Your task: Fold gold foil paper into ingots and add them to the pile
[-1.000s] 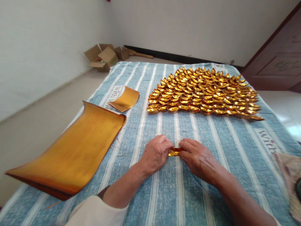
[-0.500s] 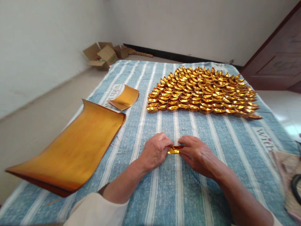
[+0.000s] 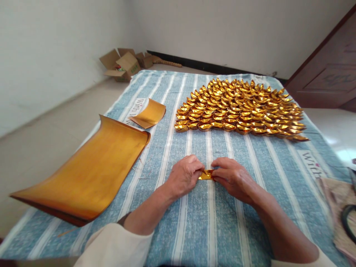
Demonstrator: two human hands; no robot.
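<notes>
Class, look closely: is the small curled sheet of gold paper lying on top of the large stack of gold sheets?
No, the small curled gold sheet lies apart on the striped cloth, beyond the large gold stack.

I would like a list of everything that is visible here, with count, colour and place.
folded gold piece: one, gold, pinched between both hands on the cloth
folded gold pieces: many, gold, packed in rows at the far middle
large gold sheets: a curled stack, gold-orange, near left
small gold sheet: one, gold, curled, beyond the stack
striped cloth: one, blue and white, under everything
cardboard boxes: a few, brown, open, on the floor far left
door: one, dark brown, far right
left hand: holds the piece's left end
right hand: holds its right end
</notes>
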